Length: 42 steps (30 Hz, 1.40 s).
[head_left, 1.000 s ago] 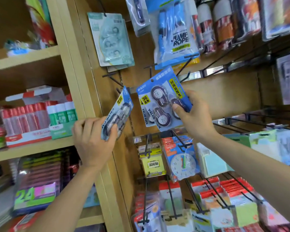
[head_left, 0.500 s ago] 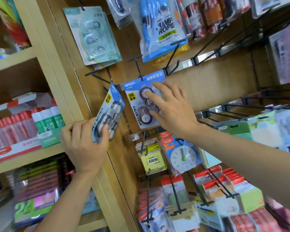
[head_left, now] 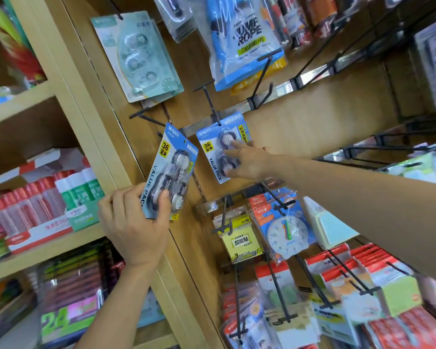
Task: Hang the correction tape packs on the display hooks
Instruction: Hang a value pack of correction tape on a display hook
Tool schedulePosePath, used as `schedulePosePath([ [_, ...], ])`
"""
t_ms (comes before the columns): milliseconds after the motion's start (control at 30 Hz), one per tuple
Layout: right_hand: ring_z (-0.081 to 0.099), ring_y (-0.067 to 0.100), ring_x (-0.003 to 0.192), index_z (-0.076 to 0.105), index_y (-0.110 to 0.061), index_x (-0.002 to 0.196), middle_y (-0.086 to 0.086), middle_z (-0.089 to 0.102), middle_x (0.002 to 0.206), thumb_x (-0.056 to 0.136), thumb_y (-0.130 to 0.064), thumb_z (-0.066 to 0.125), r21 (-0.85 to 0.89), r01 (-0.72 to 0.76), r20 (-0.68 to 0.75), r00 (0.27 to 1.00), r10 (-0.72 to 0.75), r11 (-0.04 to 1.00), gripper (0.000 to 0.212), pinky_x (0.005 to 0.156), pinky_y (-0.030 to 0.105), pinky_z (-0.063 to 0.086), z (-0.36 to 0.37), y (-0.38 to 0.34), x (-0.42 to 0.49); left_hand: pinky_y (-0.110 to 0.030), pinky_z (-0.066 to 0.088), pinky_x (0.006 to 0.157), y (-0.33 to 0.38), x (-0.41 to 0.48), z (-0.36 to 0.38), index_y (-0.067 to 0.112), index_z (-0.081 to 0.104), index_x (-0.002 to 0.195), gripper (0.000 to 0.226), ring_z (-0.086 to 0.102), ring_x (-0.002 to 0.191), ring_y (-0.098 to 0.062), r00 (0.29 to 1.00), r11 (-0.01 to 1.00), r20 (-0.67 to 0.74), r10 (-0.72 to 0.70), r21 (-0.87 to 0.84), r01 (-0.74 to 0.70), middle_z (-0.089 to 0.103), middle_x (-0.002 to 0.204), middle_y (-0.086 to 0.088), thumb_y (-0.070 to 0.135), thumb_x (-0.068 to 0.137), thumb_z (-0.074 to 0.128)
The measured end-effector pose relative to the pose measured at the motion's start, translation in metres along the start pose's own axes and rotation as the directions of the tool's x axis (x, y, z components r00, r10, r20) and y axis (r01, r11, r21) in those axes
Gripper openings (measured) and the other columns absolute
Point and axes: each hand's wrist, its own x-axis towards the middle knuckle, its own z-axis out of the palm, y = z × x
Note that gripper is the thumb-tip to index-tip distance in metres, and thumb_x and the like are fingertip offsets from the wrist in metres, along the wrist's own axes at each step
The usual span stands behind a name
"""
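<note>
Left hand (head_left: 134,222), low and left of centre: grips the lower end of a held correction tape pack (head_left: 170,170), thumb across the clear front blister, fingers curled behind the card. Tilts this blue pack so its top leans right, toward the wooden back panel (head_left: 312,127). Not yet on a hook, just beside the hung one.

Right hand (head_left: 252,163), reaching in from the right on a bare forearm: released, grasping nothing. Fingers (head_left: 239,146) straight, tips touching the front of a hung correction tape pack (head_left: 209,152). Covers the lower right part of that card.

Hung pack: dangles by the hole in its top edge from a black display hook (head_left: 210,104), close against the back panel. Shows a yellow "36" badge and the words "VALUE PACK" down its left side, matching the held pack.

Left of that hook, a bare black hook (head_left: 142,116), just above the held pack's top. Higher still, a pale green blister pack (head_left: 139,54) and a blue jump rope pack (head_left: 244,41).

Below the right forearm, a yellow pack (head_left: 241,241) and a toy clock card (head_left: 286,234) on lower hooks. Further down and right, rows of red-topped packs (head_left: 363,263), too blurred to read, perhaps sticky notes.

Far left, on a wooden shelf (head_left: 48,245), glue sticks (head_left: 35,202) with red and green bodies, boxed upright.
</note>
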Motion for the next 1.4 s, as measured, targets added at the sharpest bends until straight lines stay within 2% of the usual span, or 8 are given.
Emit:
schedulePosePath([
  [67, 0.036, 0.023, 0.141, 0.038, -0.026, 0.151, 0.000, 0.043, 0.150, 0.086, -0.051, 0.068, 0.406, -0.013, 0.052, 0.999, -0.009, 0.914, 0.075, 0.113, 0.040, 0.033, 0.003, -0.009, -0.006, -0.047, 0.042, 0.083, 0.000, 0.000, 0.000, -0.001, 0.063, 0.096, 0.035, 0.060, 0.087, -0.043, 1.000, 1.000, 0.000, -0.003, -0.012, 0.003, 0.067, 0.096, -0.018, 0.033, 0.092, 0.074],
  [167, 0.058, 0.013, 0.120, 0.054, -0.022, 0.136, -0.005, 0.063, 0.126, 0.074, -0.045, 0.082, 0.831, -0.066, 0.116, 0.992, -0.056, 0.553, 0.072, 0.094, 0.030, 0.045, 0.004, -0.029, -0.026, -0.047, 0.042, 0.082, 0.000, 0.000, -0.001, -0.001, 0.061, 0.094, 0.040, 0.058, 0.087, -0.043, 1.000, 0.999, 0.003, 0.012, -0.032, -0.011, 0.066, 0.095, -0.018, 0.038, 0.093, 0.072],
  [233, 0.065, 0.012, 0.096, 0.062, -0.022, 0.102, -0.006, 0.067, 0.096, 0.079, -0.030, 0.082, 0.946, -0.053, 0.077, 0.995, -0.062, 0.320, 0.032, 0.092, 0.034, 0.048, 0.005, -0.037, -0.037, -0.047, 0.042, 0.083, 0.000, 0.000, -0.002, -0.002, 0.062, 0.093, 0.044, 0.058, 0.087, -0.043, 1.000, 0.999, 0.013, 0.016, -0.044, -0.015, 0.066, 0.096, -0.018, 0.042, 0.095, 0.068],
  [300, 0.063, 0.011, 0.075, 0.053, -0.024, 0.082, -0.008, 0.063, 0.077, 0.083, -0.018, 0.079, 0.987, 0.006, -0.001, 0.999, -0.033, 0.159, 0.027, 0.089, 0.035, 0.052, 0.004, -0.045, -0.048, -0.046, 0.042, 0.084, 0.000, 0.000, -0.002, -0.002, 0.064, 0.094, 0.046, 0.059, 0.089, -0.042, 0.999, 0.999, 0.026, 0.024, -0.046, -0.023, 0.067, 0.099, -0.017, 0.044, 0.096, 0.065],
  [433, 0.071, 0.016, 0.081, 0.064, -0.014, 0.104, 0.000, 0.075, 0.090, 0.086, -0.005, 0.074, 0.991, 0.127, -0.127, 0.992, -0.005, 0.050, 0.022, 0.073, 0.030, 0.058, -0.004, -0.049, -0.066, -0.048, 0.044, 0.091, 0.003, 0.002, -0.004, 0.006, 0.071, 0.102, 0.042, 0.056, 0.105, -0.040, 0.998, 0.998, 0.040, 0.055, 0.005, -0.056, 0.068, 0.122, -0.014, 0.046, 0.096, 0.060],
  [667, 0.069, 0.011, 0.078, 0.061, -0.020, 0.093, -0.002, 0.075, 0.088, 0.086, -0.005, 0.074, 0.829, 0.398, -0.473, 0.874, 0.114, 0.394, 0.021, 0.074, 0.028, 0.057, -0.022, -0.030, -0.080, -0.053, 0.044, 0.097, 0.001, 0.003, -0.001, 0.015, 0.075, 0.111, 0.030, 0.050, 0.121, -0.032, 0.997, 0.994, 0.053, 0.064, 0.083, -0.069, 0.062, 0.139, -0.006, 0.026, 0.087, 0.062],
  [833, 0.066, 0.006, 0.071, 0.059, -0.020, 0.089, -0.005, 0.074, 0.082, 0.090, -0.005, 0.069, 0.779, 0.458, -0.580, 0.786, 0.215, 0.429, 0.018, 0.067, 0.021, 0.053, -0.038, -0.019, -0.077, -0.052, 0.044, 0.098, 0.002, 0.001, -0.002, 0.015, 0.075, 0.108, 0.031, 0.052, 0.121, -0.033, 0.996, 0.991, 0.061, 0.063, 0.115, -0.070, 0.063, 0.137, -0.006, 0.020, 0.081, 0.062],
  [1400, 0.065, 0.009, 0.074, 0.063, -0.011, 0.105, 0.001, 0.072, 0.091, 0.091, -0.023, 0.070, 0.855, 0.179, -0.422, 0.786, 0.451, 0.487, 0.020, 0.069, 0.031, 0.051, -0.017, -0.009, -0.031, -0.048, 0.041, 0.096, 0.008, 0.003, -0.006, 0.015, 0.076, 0.102, 0.029, 0.053, 0.123, -0.036, 0.995, 0.986, 0.080, 0.054, 0.156, -0.066, 0.067, 0.133, -0.005, 0.016, 0.078, 0.060],
])
